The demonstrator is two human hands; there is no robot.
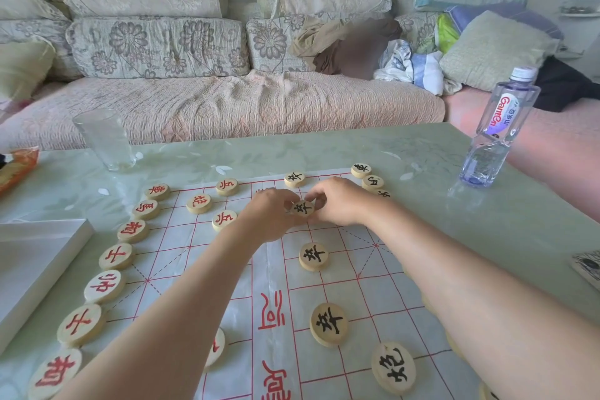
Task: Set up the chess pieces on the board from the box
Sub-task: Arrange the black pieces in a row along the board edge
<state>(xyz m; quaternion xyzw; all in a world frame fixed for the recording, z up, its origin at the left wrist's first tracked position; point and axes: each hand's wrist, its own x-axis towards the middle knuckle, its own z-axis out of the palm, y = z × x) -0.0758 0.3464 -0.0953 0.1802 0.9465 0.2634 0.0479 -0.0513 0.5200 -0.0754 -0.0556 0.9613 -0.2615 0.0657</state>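
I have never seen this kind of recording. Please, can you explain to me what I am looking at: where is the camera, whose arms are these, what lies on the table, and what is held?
There is no machine here. One camera sits on a person's head and looks forward and down, so the two bare arms are that person's own. The left hand and the right hand meet over a paper chess board with red lines, spread on a pale green table. Together their fingertips pinch one round wooden piece with a black character. Red-marked pieces line the board's left edge; other black-marked pieces lie on the right half. A white box lies at the left. A glass and a water bottle stand further back, with a sofa behind.
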